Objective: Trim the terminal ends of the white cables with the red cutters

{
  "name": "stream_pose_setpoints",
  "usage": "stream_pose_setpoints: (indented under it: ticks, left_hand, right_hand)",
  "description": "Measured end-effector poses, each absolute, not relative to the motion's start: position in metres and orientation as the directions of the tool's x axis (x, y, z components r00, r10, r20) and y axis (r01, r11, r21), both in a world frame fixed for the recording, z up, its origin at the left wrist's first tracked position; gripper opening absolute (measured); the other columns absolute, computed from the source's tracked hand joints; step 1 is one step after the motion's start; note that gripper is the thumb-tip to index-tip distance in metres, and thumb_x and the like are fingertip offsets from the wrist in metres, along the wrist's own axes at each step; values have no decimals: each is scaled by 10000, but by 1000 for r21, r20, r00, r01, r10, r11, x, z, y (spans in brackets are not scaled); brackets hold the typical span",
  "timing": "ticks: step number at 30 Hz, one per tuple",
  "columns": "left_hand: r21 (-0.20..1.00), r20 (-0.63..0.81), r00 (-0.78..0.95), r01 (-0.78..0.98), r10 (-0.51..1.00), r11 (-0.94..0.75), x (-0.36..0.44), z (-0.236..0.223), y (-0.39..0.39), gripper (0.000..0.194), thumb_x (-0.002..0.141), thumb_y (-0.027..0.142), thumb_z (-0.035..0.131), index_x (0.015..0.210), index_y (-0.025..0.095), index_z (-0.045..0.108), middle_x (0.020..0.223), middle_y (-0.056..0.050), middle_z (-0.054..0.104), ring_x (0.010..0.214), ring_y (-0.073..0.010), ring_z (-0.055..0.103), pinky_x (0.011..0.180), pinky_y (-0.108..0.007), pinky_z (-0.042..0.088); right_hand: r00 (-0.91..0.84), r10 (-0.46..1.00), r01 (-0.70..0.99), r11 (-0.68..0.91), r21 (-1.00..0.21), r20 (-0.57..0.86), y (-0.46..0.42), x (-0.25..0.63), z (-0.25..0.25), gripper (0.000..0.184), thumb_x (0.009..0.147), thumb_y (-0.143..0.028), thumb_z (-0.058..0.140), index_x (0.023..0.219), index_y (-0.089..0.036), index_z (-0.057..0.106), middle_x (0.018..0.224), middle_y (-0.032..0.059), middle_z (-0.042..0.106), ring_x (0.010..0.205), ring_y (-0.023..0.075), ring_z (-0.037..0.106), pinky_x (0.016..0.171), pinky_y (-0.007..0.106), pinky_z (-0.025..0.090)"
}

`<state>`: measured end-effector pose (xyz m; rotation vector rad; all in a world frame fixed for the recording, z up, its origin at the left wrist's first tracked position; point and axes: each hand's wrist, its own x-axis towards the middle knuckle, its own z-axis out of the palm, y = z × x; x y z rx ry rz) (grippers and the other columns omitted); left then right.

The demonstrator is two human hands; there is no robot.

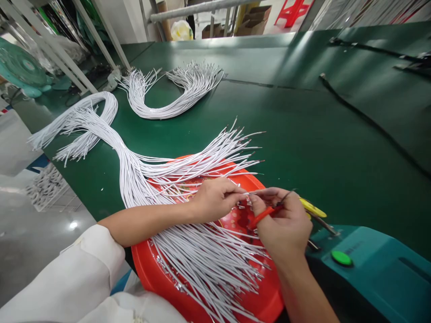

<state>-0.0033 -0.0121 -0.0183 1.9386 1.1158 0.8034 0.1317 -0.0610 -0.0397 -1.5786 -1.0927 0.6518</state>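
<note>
My left hand [218, 197] is closed in a pinch on the end of a white wire [247, 194] over a red plastic tray [143, 264]. Meeting it from the right, my right hand [286, 224] has its thumb and fingers together at that wire's tip. A small tool with a red-orange handle [261, 218] is tucked in the same hand; its kind is unclear. A bundle of white wires [202, 251] lies across the tray below my hands. More wires [215, 154] fan out beyond my left hand. Small shiny metal pieces [178, 283] lie in the tray.
Two further white wire bundles [168, 110] [109, 105] lie on the green table [286, 130]. At the right stands a teal machine [377, 269] with a green button [341, 257]; yellow-handled pliers [313, 207] are beside it. A black cable [373, 125] crosses the table's right side.
</note>
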Motion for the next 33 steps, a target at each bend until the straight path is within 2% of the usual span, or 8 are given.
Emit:
stream_pose_setpoints:
  ticks: [6, 14, 19, 21, 24, 29, 31, 33]
  left_hand:
    - [936, -74, 382, 344, 921, -68, -3, -21, -12, 220, 808, 301, 572, 808, 119, 695, 672, -35, 651, 578, -89, 548, 557, -207, 438]
    - [952, -101, 250, 306, 963, 21, -4, -13, 1, 230, 756, 328, 632, 869, 145, 714, 769, -38, 694, 672, -101, 589, 661, -230, 475]
    - [989, -119, 113, 99, 986, 108, -11, 5, 19, 226, 776, 280, 610, 907, 110, 681, 727, -33, 677, 484, -52, 524, 507, -196, 448]
    - [999, -43, 19, 20, 999, 43, -16, 9, 29, 258, 798, 261, 586, 998, 112, 652, 839, -62, 689, 541, -64, 579, 549, -203, 482]
    - [986, 160, -51, 52, 986, -157, -25, 5, 46, 423, 816, 237, 573, 1231, 175, 527, 1221, -105, 585, 921, -143, 645, 810, -274, 514]
    - [792, 186, 200, 548, 962, -267, -32, -10, 55, 631, 745, 254, 658, 1324, 155, 429, 1512, -159, 181, 1277, -311, 416, 1004, -422, 406]
    - [644, 251, 332, 644, 909, -413, -29, -11, 44, 482, 806, 262, 578, 1260, 120, 496, 1494, -168, 234, 1296, -292, 394, 1048, -408, 363]
    - [536, 317, 476, 624, 820, -569, -23, -10, 27, 349, 873, 255, 464, 1182, 118, 554, 1365, -156, 462, 1241, -231, 462, 1042, -352, 368]
  right_hand:
    - [448, 880, 462, -73, -884, 161, -60, 136, -42, 199, 738, -370, 631, 830, -199, 587, 734, 10, 619, 605, 134, 564, 592, 266, 447]
    - [533, 842, 449, -197, -872, 84, -56, 138, -40, 309, 686, -444, 658, 859, -193, 603, 650, 0, 603, 537, 141, 554, 580, 284, 463]
    - [501, 857, 280, -26, -960, 123, -53, 138, -44, 242, 725, -267, 595, 954, -189, 585, 907, 57, 668, 820, 180, 643, 741, 326, 487]
    - [541, 836, 142, 19, -990, 93, -51, 138, -42, 247, 698, -215, 600, 941, -185, 566, 941, 61, 670, 872, 180, 646, 745, 317, 489]
    - [612, 790, -68, 27, -997, -20, -50, 139, -35, 248, 662, -174, 625, 894, -193, 540, 902, 46, 683, 744, 141, 645, 643, 263, 486]
    - [665, 738, -236, 68, -969, -110, -48, 142, -27, 266, 603, -147, 657, 822, -211, 521, 823, 22, 694, 520, 84, 548, 485, 210, 432]
    - [668, 734, -263, 76, -962, -124, -47, 143, -27, 267, 595, -152, 658, 813, -209, 515, 790, 17, 691, 505, 82, 537, 468, 202, 422]
    - [662, 738, -278, 81, -957, -130, -47, 144, -27, 269, 596, -162, 659, 816, -211, 512, 772, 5, 687, 496, 79, 528, 470, 201, 422]
